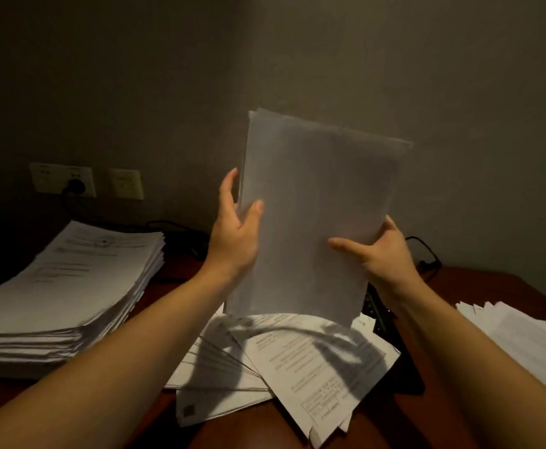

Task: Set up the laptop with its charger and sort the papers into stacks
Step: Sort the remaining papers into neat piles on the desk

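While a sheaf of papers (317, 215) is gripped upright at its sides by the left hand (237, 228) and right hand (381, 254) above loose sheets (304, 358) mid-desk (479, 286), pages could be spilled if either grip were loosened.

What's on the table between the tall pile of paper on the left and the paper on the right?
A messy heap of loose sheets, partly covering a dark laptop, below the held paper bundle. The head view shows it.
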`<state>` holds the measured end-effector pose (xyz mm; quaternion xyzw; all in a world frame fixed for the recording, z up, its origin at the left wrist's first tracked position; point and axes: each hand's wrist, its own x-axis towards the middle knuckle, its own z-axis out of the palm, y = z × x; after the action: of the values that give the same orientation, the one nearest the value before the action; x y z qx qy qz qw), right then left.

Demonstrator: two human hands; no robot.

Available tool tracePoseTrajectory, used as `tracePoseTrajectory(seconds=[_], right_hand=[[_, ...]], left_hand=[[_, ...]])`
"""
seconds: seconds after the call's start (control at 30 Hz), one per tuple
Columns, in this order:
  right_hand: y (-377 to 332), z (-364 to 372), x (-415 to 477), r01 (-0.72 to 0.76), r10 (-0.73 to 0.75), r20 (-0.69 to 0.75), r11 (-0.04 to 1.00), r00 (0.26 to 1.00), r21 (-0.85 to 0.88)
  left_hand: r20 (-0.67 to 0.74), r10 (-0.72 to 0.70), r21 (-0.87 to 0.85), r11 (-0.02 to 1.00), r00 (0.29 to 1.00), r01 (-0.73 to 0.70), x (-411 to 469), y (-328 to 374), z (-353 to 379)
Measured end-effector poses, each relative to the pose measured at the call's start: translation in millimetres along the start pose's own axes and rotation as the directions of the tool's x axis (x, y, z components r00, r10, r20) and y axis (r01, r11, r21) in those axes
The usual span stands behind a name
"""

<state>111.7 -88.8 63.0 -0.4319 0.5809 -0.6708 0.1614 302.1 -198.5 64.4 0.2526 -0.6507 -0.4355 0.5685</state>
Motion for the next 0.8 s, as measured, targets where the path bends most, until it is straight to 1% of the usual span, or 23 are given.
tracePoseTrajectory(seconds=[0.07, 0.13, 0.2, 0.23, 0.3, 0.4, 0.47, 0.5, 0.57, 0.67, 0.73, 0.8], right_hand=[[9.3, 5.7, -7.1, 0.008, -0.005, -0.031, 0.997, 1.0, 0.074], [24.7, 9.9, -18.4, -0.011, 0.013, -0.017, 0.99, 1.0, 0.139], [37.5, 14.6, -28.2, -0.022, 0.022, 0.008, 0.995, 1.0, 0.102], [39.3, 17.5, -31.1, -0.027, 0.026, 0.008, 0.997, 1.0, 0.066], [36.1, 23.1, -29.7, -0.022, 0.022, -0.003, 0.999, 1.0, 0.033], [21.4, 29.3, -23.2, -0.037, 0.037, 0.002, 0.995, 0.999, 0.096], [17.4, 30.8, -20.3, -0.044, 0.043, 0.013, 0.993, 0.999, 0.113], [19.7, 31.8, -20.3, -0.058, 0.056, 0.023, 0.993, 0.998, 0.099], [31.5, 35.4, -23.6, -0.128, 0.126, 0.037, 0.99, 0.991, 0.057], [50.4, 41.3, -31.5, -0.237, 0.238, 0.046, 0.971, 0.97, -0.026], [52.1, 45.2, -34.0, -0.241, 0.244, 0.048, 0.968, 0.969, -0.066], [48.6, 50.1, -32.0, -0.231, 0.235, 0.048, 0.97, 0.971, -0.076]], left_hand=[[-0.01, -0.065, -0.024, 0.998, 0.998, 0.064, -8.3, -7.2, -1.8], [0.011, -0.173, 0.006, 0.985, 0.985, 0.173, -24.3, -20.9, -4.4], [0.022, -0.246, 0.016, 0.969, 0.969, 0.245, -37.7, -32.8, -7.0], [0.026, -0.261, 0.017, 0.965, 0.965, 0.261, -41.5, -35.3, -7.7], [0.028, -0.244, 0.003, 0.97, 0.969, 0.244, -42.6, -32.9, -8.7], [0.017, -0.165, -0.006, 0.986, 0.986, 0.166, -36.6, -24.9, -11.7], [0.0, -0.154, 0.003, 0.988, 0.988, 0.154, -35.1, -24.5, -15.8], [-0.005, -0.174, 0.009, 0.985, 0.985, 0.174, -35.9, -27.4, -18.3], [0.017, -0.26, 0.057, 0.964, 0.966, 0.258, -41.8, -38.2, -22.9], [0.088, -0.403, 0.209, 0.902, 0.911, 0.378, -54.5, -57.6, -27.5], [0.107, -0.434, 0.269, 0.879, 0.895, 0.394, -57.8, -63.1, -31.7], [0.111, -0.421, 0.244, 0.89, 0.9, 0.386, -53.2, -62.4, -40.4]])
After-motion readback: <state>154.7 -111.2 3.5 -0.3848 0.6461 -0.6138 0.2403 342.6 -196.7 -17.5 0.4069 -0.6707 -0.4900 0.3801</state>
